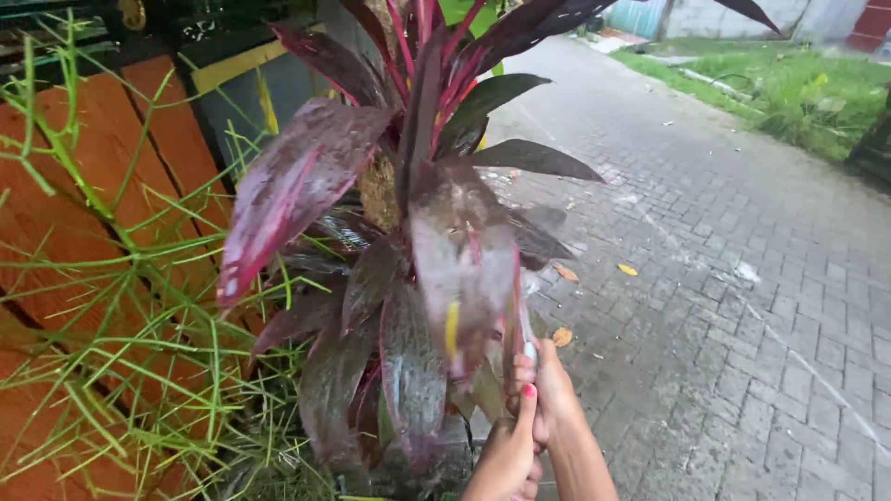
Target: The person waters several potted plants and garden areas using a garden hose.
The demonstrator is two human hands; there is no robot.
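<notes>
1. Grey brick paving (pixel 742 306) stretches from the lower right up toward a strip of grass (pixel 789 88) at the top right, with a few yellow fallen leaves (pixel 627 270) scattered on the bricks.
2. On the left stands an orange slatted wooden fence (pixel 83 186), with thin green grass blades (pixel 139 306) spraying across it.
3. A tall plant with broad purple-red leaves (pixel 408 232) rises in the middle of the view, between the fence and the paving.
4. The right hand (pixel 548 390) reaches up from the bottom edge with its fingers curled closed around the lower end of one drooping leaf (pixel 464 269), a yellow streak showing on that leaf.
5. The left hand (pixel 506 455) sits just below and touching the right one, thumb with a pink-painted nail pointing up; its fingers are curled closed, but what they grip is hidden.
6. Both hands are at the plant's lower right side, just beside the paving's edge.
</notes>
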